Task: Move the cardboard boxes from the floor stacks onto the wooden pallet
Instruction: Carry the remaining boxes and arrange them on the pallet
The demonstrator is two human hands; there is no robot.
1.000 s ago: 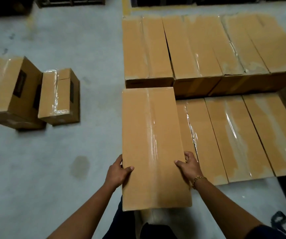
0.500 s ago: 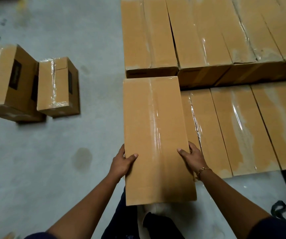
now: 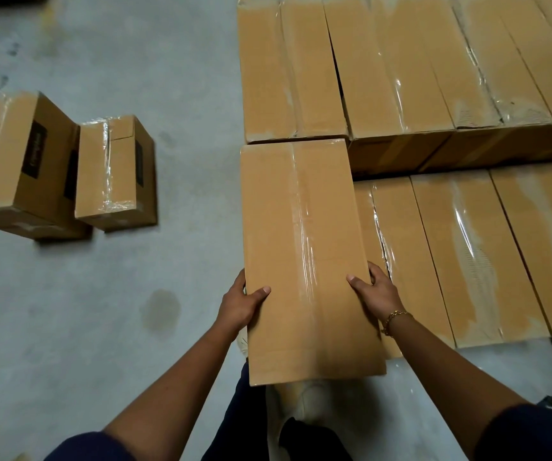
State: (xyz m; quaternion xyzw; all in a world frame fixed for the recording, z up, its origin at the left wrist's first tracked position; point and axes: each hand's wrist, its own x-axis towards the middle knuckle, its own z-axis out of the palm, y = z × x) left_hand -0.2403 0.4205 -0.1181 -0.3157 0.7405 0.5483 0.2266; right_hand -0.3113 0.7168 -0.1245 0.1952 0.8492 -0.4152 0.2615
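Left hand (image 3: 239, 306) and right hand (image 3: 376, 289) grip the carried box (image 3: 304, 254); lower it level, flush beside the front row (image 3: 460, 254).

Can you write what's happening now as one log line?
held: cardboard box | left hand: grips left edge | right hand: grips right edge | where: left end of near box row | status: not released

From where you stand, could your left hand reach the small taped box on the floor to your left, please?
Probably not as things stand: the left hand grips the long box, and the small taped box sits well off to the left. Only bare floor lies between.
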